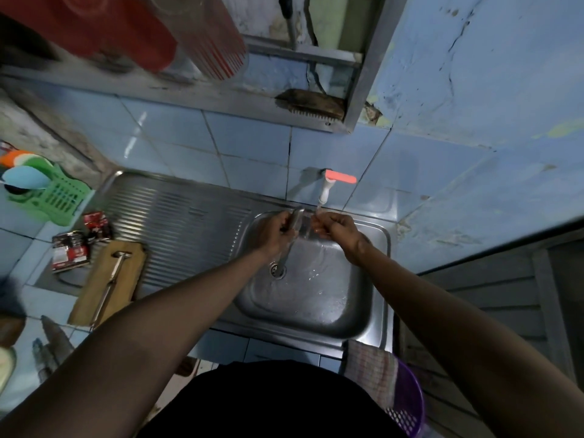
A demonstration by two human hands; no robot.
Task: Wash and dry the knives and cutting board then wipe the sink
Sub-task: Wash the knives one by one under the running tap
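No legible text anywhere.

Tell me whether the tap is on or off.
On: a thin stream falls from the tap onto the knife held by both hands, and the sink basin is wet.

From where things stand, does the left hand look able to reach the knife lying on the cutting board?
Probably yes, but not right away. The left hand grips a knife under the tap, so it is occupied. The other knife lies uncovered on the cutting board, on that arm's side, with nothing between.
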